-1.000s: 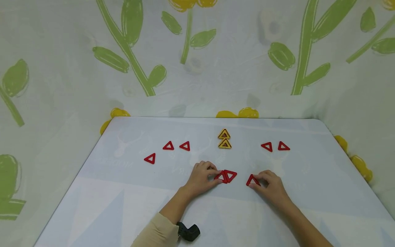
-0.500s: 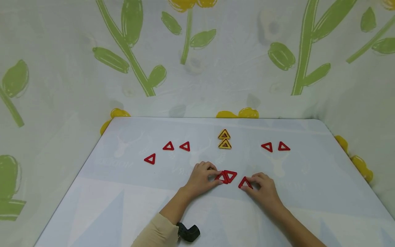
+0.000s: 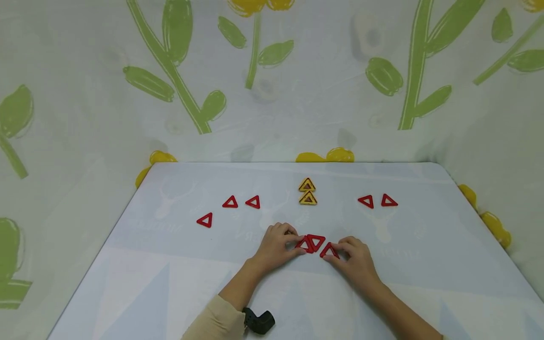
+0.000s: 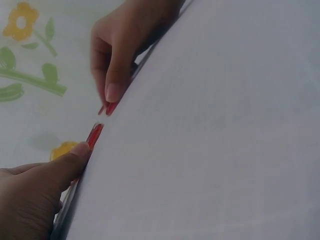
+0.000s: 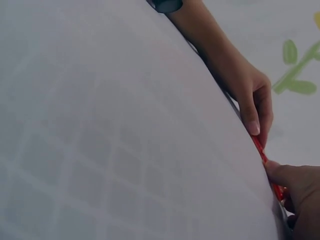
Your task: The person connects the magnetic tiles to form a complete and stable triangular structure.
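Three red triangle tiles with hollow centres lie near the middle of the table. My left hand point(image 3: 278, 245) pinches the left red triangle tile point(image 3: 309, 250) between thumb and fingers. Against that tile's right side lies the middle red triangle tile point(image 3: 316, 235), pointing down. A third red triangle tile point(image 3: 325, 250) is pinched by my right hand point(image 3: 358, 263), just right of the middle one, with a narrow gap between them. In the left wrist view, the red tile point(image 4: 95, 135) under my left thumb shows edge-on. The right wrist view shows both hands close together at the red tiles.
Farther back, two yellow triangle pieces point(image 3: 308, 202) stand one behind the other. Loose red triangles lie left point(image 3: 230, 206) and right point(image 3: 371, 202) of them. A dark device point(image 3: 260, 323) sits at my left sleeve. A flower-printed curtain point(image 3: 297, 113) rises behind the table point(image 3: 170, 236).
My right hand has slid left with its red triangle tile, closing most of the gap to the middle one. My left hand stays almost in place on its tile.
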{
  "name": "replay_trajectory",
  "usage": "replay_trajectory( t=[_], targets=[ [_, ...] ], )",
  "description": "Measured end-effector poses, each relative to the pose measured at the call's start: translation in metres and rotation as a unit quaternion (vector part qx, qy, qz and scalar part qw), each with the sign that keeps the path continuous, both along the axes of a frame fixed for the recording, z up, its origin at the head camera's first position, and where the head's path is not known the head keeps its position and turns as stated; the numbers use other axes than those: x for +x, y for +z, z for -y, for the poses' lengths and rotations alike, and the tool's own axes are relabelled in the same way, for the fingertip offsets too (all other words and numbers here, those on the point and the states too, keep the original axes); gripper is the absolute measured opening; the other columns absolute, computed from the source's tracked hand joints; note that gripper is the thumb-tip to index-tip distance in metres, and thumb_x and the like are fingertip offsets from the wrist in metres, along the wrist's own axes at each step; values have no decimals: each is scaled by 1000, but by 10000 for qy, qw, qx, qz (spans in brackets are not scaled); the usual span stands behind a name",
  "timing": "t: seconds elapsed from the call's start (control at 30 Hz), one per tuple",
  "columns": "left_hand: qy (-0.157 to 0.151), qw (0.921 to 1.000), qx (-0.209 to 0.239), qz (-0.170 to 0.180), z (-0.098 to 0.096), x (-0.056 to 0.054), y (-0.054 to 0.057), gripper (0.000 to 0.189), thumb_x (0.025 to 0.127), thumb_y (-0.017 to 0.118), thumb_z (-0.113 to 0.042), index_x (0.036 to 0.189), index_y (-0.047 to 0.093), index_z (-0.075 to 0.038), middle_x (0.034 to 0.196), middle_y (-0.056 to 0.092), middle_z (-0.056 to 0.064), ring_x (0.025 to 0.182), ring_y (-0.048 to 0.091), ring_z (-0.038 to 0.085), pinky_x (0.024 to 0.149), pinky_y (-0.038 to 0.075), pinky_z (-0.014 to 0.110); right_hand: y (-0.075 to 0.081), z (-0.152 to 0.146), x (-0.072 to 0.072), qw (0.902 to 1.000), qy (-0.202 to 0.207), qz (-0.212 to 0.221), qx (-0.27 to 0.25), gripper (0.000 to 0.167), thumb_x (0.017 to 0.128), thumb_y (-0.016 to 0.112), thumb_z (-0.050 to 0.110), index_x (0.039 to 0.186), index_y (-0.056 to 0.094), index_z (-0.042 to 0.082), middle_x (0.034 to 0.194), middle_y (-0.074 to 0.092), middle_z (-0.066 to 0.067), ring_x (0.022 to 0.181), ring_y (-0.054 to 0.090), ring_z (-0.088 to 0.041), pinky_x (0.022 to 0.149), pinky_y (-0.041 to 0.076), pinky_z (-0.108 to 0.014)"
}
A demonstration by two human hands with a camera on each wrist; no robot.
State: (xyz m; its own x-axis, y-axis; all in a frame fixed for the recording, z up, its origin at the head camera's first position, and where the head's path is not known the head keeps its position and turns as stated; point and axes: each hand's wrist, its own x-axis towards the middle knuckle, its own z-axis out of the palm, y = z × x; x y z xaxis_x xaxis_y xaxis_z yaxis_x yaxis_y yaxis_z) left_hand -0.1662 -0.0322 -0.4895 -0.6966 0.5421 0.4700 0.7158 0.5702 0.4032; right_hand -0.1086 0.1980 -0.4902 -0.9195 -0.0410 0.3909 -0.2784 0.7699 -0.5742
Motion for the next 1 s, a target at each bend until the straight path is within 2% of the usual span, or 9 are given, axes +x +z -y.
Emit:
replay_trajectory(
  t=[0.3,0.67,0.83,1.0],
  targets=[
    [2,10000,32,-30,0,0,0,32,75,79,-34,100,76,-15,96,60,-2,90,52,13,79,41,31,1,7,-1,9984,0,-554,122,36,60,89,20,90,75,5,82,61,2,73,49,-7,64,39,-29],
    [-26,10000,32,10,0,-1,1,31,75,79,-33,100,76,-16,96,60,-3,90,51,12,79,41,30,1,8,-2,9988,-78,-443,183,39,61,89,25,92,75,7,85,60,4,76,48,-6,64,40,-28],
    [-31,9998,19,171,1,-1,1,32,75,78,-34,102,75,-16,96,60,-3,90,51,13,79,41,30,6,8,-1,9998,54,-181,-38,38,63,88,23,94,75,7,86,60,3,78,49,-9,64,43,-26],
    [-44,9997,108,229,1,-1,1,31,75,78,-33,101,75,-16,96,60,-3,90,52,13,79,41,29,9,1,-2,9977,121,569,-333,38,70,84,22,103,73,7,95,59,1,83,52,-12,65,48,-19]
  ],
)
